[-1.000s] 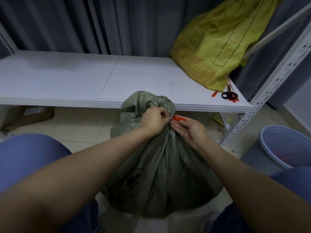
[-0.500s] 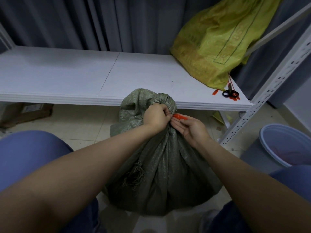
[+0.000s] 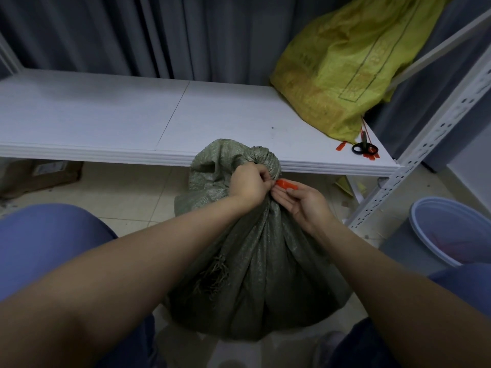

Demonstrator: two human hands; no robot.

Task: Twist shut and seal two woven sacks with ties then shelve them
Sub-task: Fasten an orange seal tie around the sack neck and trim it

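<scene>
The left hand (image 3: 248,183) has its grip clamped on the twisted neck of the green sack (image 3: 255,261), fingers curled tight just under the bunched top. Touching it on the right, the right hand (image 3: 305,203) lies palm up, its fingertips pinching the flat tab of the orange tie (image 3: 285,185). The tie runs from that tab straight into the left grip, but the left knuckles hide whether its tail is already through the lock, so I cannot tell how far the loop is closed. The step in hand looks like sealing the first sack: the twist is made and the tie is being worked round the neck. The next move likely calls for the left grip to hold the twist firm while the right draws the tie snug. Below the grip the sack's body stands on the floor between the person's knees. Just beyond the grip runs the front edge of the white shelf (image 3: 132,115), where both sacks belong. Farther right and behind, the yellow sack (image 3: 345,67) leans on the shelf, with scissors (image 3: 364,147) and spare ties (image 3: 341,146) at its foot.
</scene>
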